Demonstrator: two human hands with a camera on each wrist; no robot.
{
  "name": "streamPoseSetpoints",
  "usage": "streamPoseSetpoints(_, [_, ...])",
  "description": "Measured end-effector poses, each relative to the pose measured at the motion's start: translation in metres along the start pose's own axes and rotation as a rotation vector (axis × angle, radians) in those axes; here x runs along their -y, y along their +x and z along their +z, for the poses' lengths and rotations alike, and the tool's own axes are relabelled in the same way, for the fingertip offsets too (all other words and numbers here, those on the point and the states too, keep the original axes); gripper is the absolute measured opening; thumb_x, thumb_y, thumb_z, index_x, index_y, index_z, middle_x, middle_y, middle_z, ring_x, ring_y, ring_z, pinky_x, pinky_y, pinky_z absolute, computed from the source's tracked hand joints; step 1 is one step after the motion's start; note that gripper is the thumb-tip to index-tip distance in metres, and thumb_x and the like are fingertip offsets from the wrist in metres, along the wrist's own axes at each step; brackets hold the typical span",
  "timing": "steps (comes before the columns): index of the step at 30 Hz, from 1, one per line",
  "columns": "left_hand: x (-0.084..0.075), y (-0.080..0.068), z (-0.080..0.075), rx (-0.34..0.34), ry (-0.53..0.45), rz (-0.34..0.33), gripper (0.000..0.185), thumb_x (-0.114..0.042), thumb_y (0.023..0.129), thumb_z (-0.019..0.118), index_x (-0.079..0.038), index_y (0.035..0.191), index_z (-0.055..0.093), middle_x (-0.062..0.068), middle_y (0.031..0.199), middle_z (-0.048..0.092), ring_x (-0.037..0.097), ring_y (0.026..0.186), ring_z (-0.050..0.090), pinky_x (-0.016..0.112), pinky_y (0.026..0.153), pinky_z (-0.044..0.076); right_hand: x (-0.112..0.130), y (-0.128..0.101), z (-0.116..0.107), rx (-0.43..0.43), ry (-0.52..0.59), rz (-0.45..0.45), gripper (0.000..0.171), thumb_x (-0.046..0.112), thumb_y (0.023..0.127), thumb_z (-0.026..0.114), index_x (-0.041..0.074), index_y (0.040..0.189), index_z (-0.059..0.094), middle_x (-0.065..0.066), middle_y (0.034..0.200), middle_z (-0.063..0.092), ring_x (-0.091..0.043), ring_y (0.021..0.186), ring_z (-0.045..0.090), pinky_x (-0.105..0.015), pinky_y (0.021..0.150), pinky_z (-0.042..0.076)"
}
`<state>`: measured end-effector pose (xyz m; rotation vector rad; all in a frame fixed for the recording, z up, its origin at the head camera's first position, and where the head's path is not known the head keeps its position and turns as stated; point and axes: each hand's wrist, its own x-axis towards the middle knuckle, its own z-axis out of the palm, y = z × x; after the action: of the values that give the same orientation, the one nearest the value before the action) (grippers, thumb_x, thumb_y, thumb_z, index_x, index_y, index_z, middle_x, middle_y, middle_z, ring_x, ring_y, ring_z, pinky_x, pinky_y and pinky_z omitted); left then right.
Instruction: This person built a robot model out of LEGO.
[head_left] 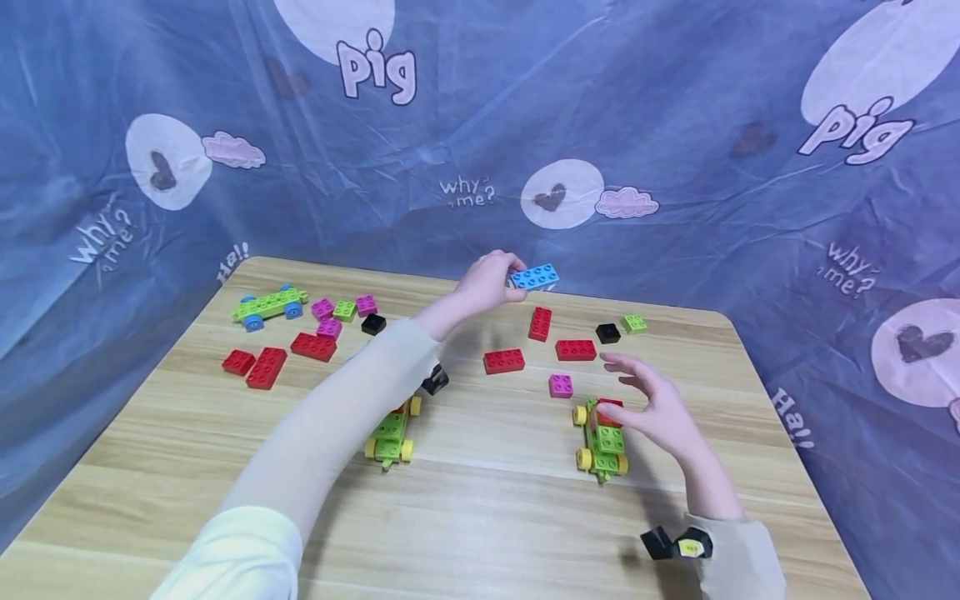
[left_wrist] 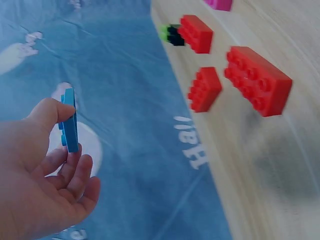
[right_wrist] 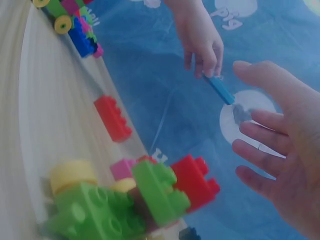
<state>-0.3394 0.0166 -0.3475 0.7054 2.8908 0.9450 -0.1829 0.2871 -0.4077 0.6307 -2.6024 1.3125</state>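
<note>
Left hand (head_left: 487,283) is pinching the flat blue brick (head_left: 534,277) above the table's far edge, long axis running sideways, while the right hand (head_left: 652,404), fingers spread, is hovering empty over the green wheeled car (head_left: 602,440) (nearer the person).

Both arms wear pale cream sleeves (head_left: 330,433), with a black-and-yellow wrist device (head_left: 678,544) strapped on the right.

Pale wooden table (head_left: 487,517) backed by a blue printed cloth (head_left: 675,125)
</note>
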Motion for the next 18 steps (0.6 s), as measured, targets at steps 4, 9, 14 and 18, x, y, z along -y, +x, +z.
streamPoseSetpoints(4, [-0.008, -0.013, -0.008, -0.007, -0.027, 0.035, 0.042, -0.019, 0.082, 0.077, -0.006, 0.120, 0.065, 0.008, 0.111, 0.064, 0.020, 0.101, 0.058, 0.031, 0.091, 0.048, 0.008, 0.003, 0.003, -0.011, 0.019, -0.017, 0.070, -0.004, 0.076, 0.079, 0.001, 0.140, 0.049, -0.019, 0.137, 0.054, 0.009, 0.118, 0.049, -0.006, 0.098, 0.038])
streamPoseSetpoints(9, [-0.020, -0.035, -0.016, 0.007, -0.040, 0.090, 0.041, -0.018, 0.082, 0.078, -0.007, 0.120, 0.066, 0.006, 0.110, 0.065, 0.020, 0.101, 0.059, 0.030, 0.087, 0.048, 0.021, 0.007, 0.009, -0.023, 0.015, -0.027, 0.075, -0.005, 0.074, 0.080, -0.003, 0.141, 0.046, -0.025, 0.135, 0.053, 0.007, 0.118, 0.050, -0.005, 0.097, 0.039])
streamPoseSetpoints(14, [-0.032, -0.062, -0.024, 0.003, -0.059, 0.126, 0.043, -0.020, 0.082, 0.078, -0.008, 0.121, 0.066, 0.004, 0.113, 0.065, 0.018, 0.103, 0.059, 0.030, 0.088, 0.049, 0.032, 0.010, 0.014, -0.011, 0.021, -0.023, 0.077, -0.006, 0.074, 0.079, -0.003, 0.142, 0.043, -0.020, 0.135, 0.054, 0.006, 0.115, 0.051, -0.005, 0.095, 0.040])
streamPoseSetpoints(18, [-0.040, -0.082, -0.029, 0.006, -0.062, 0.164, 0.042, -0.021, 0.081, 0.079, -0.009, 0.120, 0.066, 0.003, 0.111, 0.065, 0.017, 0.101, 0.059, 0.030, 0.089, 0.050, 0.040, 0.009, 0.017, -0.017, 0.030, -0.035, 0.079, -0.007, 0.073, 0.080, -0.006, 0.142, 0.042, -0.020, 0.133, 0.055, 0.007, 0.113, 0.051, -0.005, 0.094, 0.041])
